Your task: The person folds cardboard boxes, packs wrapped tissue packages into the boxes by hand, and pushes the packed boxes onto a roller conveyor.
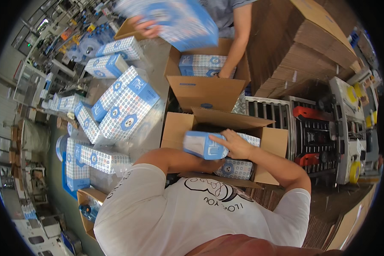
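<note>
The work area is a workshop. A grey table [151,55] extends left of the grip; rollers [266,112] lie beyond it to the right. Stacked cardboard [281,59] stands farther off on the far right, and a red-and-black machine [313,136] sits right of the rollers.

Grip: the right hand [239,145] is clamped on one end of a blue-and-white pack [198,145], with fingers and thumb laid over it. The left hand [216,164] is mostly hidden beneath the pack; the state of its grip cannot be told. The left forearm [175,160] reaches in from the left, below the pack.

Position of the pack: over the mouth of an open carton [269,147], lying crosswise, its free end pointing left. The carton's flaps are spread around the grip. Inside the carton, a lower pack [234,170] sits nearer the body than the right hand, and a side pack [251,139] shows just behind that hand.

Loose packs [126,111] lie in a pile on the table, left of and beyond the grip. Directly beyond the grip is a far carton [207,87] containing an inner pack [198,64]. A co-worker [242,25] there has one hand inside it and the other on a raised pack [175,21], blurred, above the table's edge.
</note>
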The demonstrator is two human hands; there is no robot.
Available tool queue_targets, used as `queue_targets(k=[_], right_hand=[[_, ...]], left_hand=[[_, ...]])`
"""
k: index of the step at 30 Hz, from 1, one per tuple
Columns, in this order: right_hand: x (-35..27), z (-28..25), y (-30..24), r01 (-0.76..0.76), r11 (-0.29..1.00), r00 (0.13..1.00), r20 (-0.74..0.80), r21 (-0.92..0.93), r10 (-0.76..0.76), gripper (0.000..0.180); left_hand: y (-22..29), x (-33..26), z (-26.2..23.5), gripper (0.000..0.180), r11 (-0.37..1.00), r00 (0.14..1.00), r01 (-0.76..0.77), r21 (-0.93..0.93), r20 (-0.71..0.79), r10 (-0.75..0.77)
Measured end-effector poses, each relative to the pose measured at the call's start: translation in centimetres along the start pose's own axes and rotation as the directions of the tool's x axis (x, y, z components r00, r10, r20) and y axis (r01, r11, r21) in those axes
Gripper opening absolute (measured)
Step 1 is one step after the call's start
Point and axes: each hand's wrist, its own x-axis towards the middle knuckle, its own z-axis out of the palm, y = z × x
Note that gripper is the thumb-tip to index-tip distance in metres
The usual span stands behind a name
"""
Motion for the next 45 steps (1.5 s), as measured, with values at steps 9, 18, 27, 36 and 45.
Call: queue_targets(k=[9, 18, 27, 36, 45], right_hand=[[0.0, 17.0, 6.5, -0.417, 0.901, 0.824, 0.369, -0.119, 0.431, 0.106], [15.8, 14.2, 3.8, -0.13, 0.964, 0.547, 0.794, -0.233, 0.266, 0.08], [41.5, 6.3, -5.4, 0.345, 0.896, 0.929, -0.031, -0.28, -0.368, 0.093], [45.6, 3.0, -4.0, 0.544, 0.777, 0.792, 0.5, -0.318, -0.35, 0.089], [49.5, 9.4, -5.3, -0.767, 0.584, 0.641, -0.262, -0.266, 0.722, 0.095]], left_hand=[[-3.1, -2.3, 6.7, 0.073, 0.952, 0.994, 0.108, -0.287, 0.005, -0.111], [-10.9, -30.8, -1.0, 0.032, 0.6, -0.222, 0.388, -0.7, -0.702, -0.676], [-9.7, -43.3, 4.8, 0.099, -0.071, -0.062, 0.509, -0.858, 0.046, -0.997], [-12.0, -46.0, 7.0, 0.099, 0.907, 0.551, 0.387, -0.165, -0.747, -0.371], [-14.0, -43.1, 6.5, 0.085, 0.919, 0.534, 0.318, -0.234, -0.756, -0.378]])
